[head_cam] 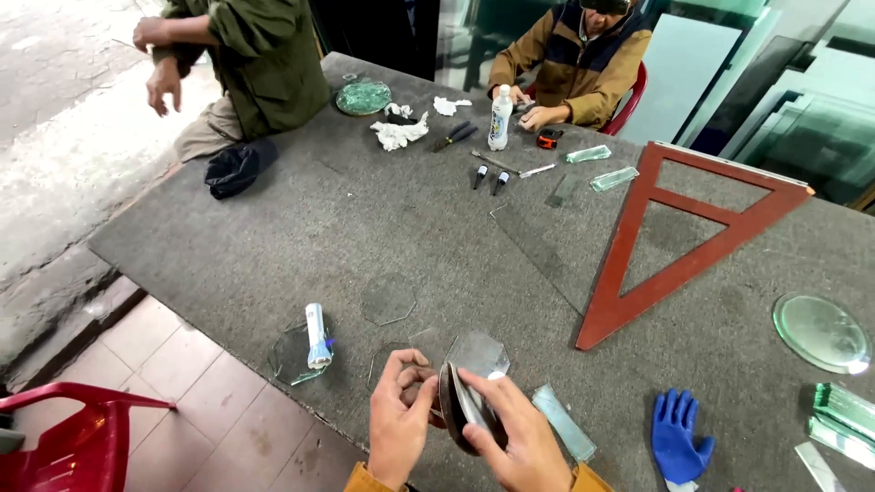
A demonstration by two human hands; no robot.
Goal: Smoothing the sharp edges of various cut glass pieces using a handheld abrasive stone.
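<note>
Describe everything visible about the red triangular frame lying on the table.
The red triangular frame is a large set-square shape of flat reddish-brown bars, seemingly painted wood, with one crossbar near its wide upper end. It lies flat on the grey table, wide side toward the far right, narrow point toward the near edge. Its left bar overlaps a clear glass sheet. No hand touches it.

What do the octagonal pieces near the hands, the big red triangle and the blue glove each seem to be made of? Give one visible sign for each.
Octagonal pieces: clear glass, it seems; the grey table shows through, and the edges look greenish.
Red triangle: probably wood painted reddish brown; flat, opaque bars with a matt surface, though painted metal is possible.
Blue glove: likely rubber or coated fabric; limp, with a smooth, even blue finish.
</note>
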